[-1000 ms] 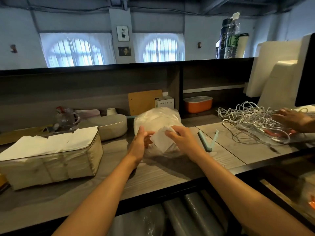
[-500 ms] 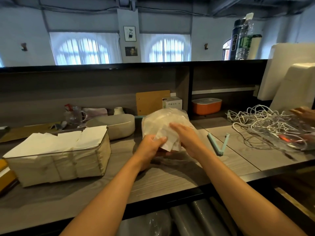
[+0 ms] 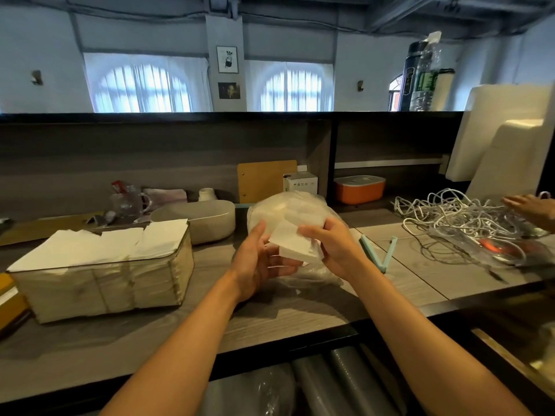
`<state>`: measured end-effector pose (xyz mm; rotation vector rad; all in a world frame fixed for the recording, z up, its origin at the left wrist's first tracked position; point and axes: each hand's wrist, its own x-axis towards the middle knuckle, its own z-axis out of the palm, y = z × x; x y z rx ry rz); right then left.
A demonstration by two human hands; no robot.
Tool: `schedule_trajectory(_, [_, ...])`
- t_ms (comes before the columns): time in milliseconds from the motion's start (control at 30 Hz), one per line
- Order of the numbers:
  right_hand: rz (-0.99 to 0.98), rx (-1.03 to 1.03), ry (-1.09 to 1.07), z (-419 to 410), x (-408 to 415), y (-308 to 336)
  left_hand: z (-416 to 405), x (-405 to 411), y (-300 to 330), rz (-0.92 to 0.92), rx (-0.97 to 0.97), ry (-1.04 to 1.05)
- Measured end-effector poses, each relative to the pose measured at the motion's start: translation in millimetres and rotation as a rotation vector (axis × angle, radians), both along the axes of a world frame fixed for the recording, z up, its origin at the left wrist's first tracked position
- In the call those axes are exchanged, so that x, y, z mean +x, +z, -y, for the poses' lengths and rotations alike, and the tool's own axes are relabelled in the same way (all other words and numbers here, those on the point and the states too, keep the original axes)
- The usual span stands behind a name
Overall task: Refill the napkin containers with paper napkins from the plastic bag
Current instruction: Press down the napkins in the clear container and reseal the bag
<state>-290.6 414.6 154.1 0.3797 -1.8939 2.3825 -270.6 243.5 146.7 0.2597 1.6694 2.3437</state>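
Both forearms reach out over the counter [image 3: 150, 334] edge and meet at a small stack of napkins [image 3: 292, 246] held just clear of the bag [image 3: 279, 210]. The right hand [image 3: 333, 247] grips the stack's right side, fingers curled over the top and thumb beneath. The left hand [image 3: 255, 259] cups it from the left, palm turned up and fingers loosely bent under the lower edge; whether they actually pinch the paper I can't tell.

The hold looks light, so I'd guess the stack could fan apart or shed sheets on the way across, and the slack bag mouth could drag on them.

Further left sits the container [image 3: 102, 283], already heaped past its rim; more on top might slide off. A second person's hand [image 3: 531, 205] works the cables [image 3: 456, 214] at far right.
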Motion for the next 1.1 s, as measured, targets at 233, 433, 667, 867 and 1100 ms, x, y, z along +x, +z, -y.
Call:
schedule_trajectory(233, [-0.168, 0.538, -0.119, 12, -3, -12, -8, 7, -4, 0.161, 0.194, -0.148])
schedule_trajectory(433, [-0.385, 0.644, -0.399, 8, -4, -12, -2, -9, -12, 0.285, 0.316, -0.086])
schedule_trajectory(667, [-0.575, 1.024, -0.084, 14, 7, -14, 4, -14, -12, 0.304, 0.39, -0.115])
schedule_trajectory(867, [-0.658, 1.032, -0.167, 13, 0, -18, 1, -11, -11, 0.318, 0.356, -0.058])
schedule_trajectory(1100, [-0.378, 0.299, -0.195, 4, 11, 2, 3, -10, -9, 0.306, 0.272, -0.11])
